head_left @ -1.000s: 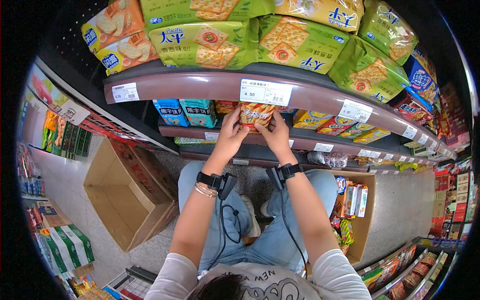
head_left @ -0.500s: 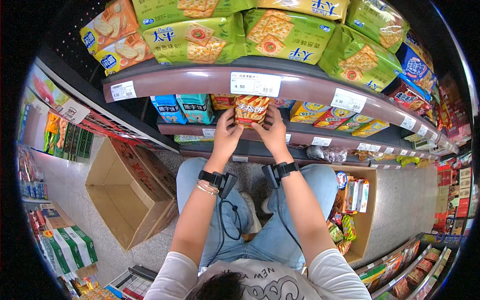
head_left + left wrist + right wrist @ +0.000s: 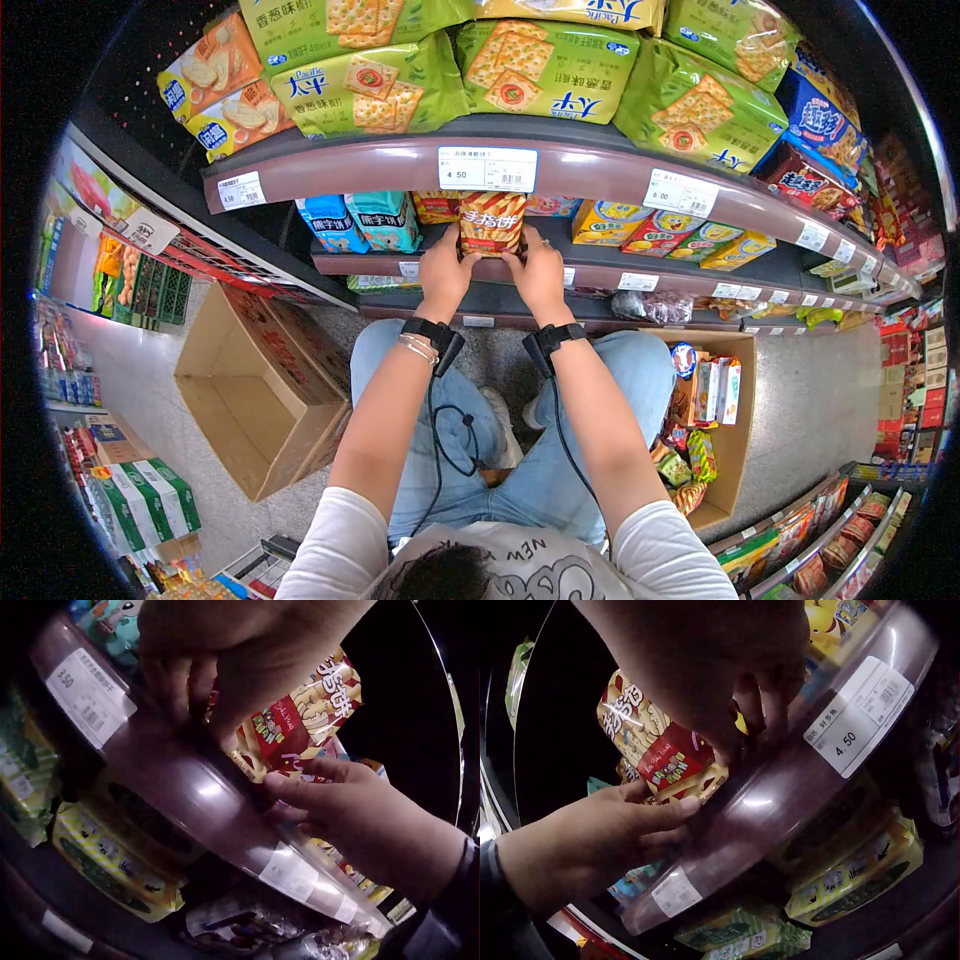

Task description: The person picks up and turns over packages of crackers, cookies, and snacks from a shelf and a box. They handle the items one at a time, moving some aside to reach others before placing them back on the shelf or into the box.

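Note:
A red and yellow packet of finger biscuits [image 3: 490, 225] stands upright at the front of the second shelf, just under the upper shelf's edge. My left hand [image 3: 445, 274] holds its lower left side, and my right hand [image 3: 538, 274] holds the lower right. In the left wrist view the right thumb lies along the packet's bottom edge [image 3: 253, 761], close over the shelf lip. The right wrist view shows the left hand [image 3: 600, 832] pinching the lower corner of the packet [image 3: 656, 750], with the right hand [image 3: 712, 667] across from it. The fingers behind the packet are partly hidden.
Blue and teal biscuit packs [image 3: 385, 222] stand left of the packet, and yellow and red boxes [image 3: 648, 232] to the right. Green cracker packs [image 3: 545, 75] fill the shelf above. An opened carton [image 3: 235, 400] sits on the left floor; another carton [image 3: 735, 480] at right holds snacks.
The head view has shifted, so shelf and packet appear further left. The packet stays under the price tag, and both hands' fingers have moved lower on its sides.

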`<state>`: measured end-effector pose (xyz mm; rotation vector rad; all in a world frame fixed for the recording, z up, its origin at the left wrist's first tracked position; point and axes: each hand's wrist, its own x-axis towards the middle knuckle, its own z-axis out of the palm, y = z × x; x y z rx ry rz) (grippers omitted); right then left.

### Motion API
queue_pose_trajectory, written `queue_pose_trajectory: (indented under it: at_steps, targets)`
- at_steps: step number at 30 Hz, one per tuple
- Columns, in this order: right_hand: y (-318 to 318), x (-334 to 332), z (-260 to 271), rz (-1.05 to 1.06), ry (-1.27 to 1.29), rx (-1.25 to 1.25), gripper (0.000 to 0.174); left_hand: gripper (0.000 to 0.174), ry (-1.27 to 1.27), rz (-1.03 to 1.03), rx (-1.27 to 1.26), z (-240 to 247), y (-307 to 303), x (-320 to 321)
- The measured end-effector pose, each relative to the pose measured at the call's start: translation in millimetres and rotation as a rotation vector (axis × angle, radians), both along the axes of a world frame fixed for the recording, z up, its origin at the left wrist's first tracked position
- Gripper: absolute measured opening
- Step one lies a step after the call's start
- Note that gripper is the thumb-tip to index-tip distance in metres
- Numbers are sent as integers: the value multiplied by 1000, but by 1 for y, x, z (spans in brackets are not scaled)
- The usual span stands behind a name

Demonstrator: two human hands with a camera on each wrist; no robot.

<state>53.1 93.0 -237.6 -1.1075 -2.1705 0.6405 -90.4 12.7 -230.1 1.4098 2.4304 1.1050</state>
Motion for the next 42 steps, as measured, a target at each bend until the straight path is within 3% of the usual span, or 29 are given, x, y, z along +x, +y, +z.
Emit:
queue_pose_trajectory:
  at_steps: [16, 25, 32, 40, 42]
  targets:
    - [1, -2, 2, -53, -43, 61, 42, 50, 85, 71, -205, 19, 1, 5]
    - [-1, -5, 2, -87, -98, 133, 35, 53, 55, 74, -185, 7, 6, 2]
    - [5, 1, 9, 14, -96, 43, 30, 50, -174, -108, 36, -11, 1, -13]
    - [1, 2, 2, 10, 125, -26, 38, 46, -167, -113, 150, -19, -6, -16]
    - [-3, 3, 1, -23, 220, 32, 35, 45, -256, -17, 234, -15, -9, -10]
